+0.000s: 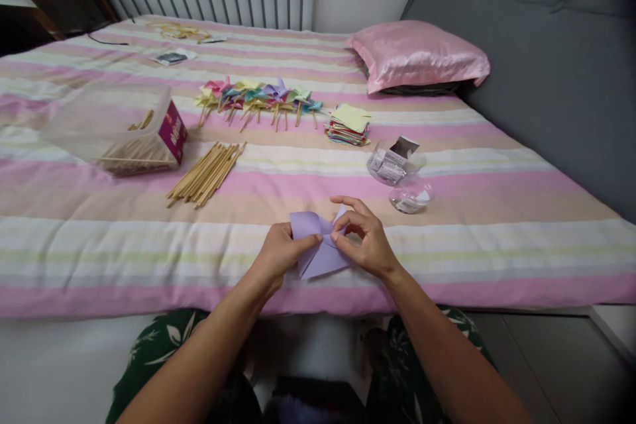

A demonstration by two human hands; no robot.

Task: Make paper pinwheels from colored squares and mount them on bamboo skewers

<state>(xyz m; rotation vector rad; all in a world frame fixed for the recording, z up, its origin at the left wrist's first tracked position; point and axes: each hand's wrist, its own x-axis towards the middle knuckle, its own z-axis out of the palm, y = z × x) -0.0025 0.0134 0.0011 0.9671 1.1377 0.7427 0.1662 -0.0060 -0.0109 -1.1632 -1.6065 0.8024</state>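
A sheet of purple paper [322, 262], cut and partly folded in toward its middle, is held between my two hands near the bed's front edge. My left hand [279, 248] grips its left side, thumb on top near the centre and fingers hidden beneath. With thumb and index finger, my right hand [362, 235] pinches the paper at the right of its centre; the other fingers are curled or raised. Whether a small pin sits at the centre cannot be made out.
Beyond my hands lie a bundle of wooden sticks [206, 175], a clear plastic box [171, 136] with more sticks, a row of finished paper pinwheels [258, 96], and a stack of coloured paper [349, 120]. Two small clear containers [387, 165] stand at right. A pink pillow [422, 56] lies behind.
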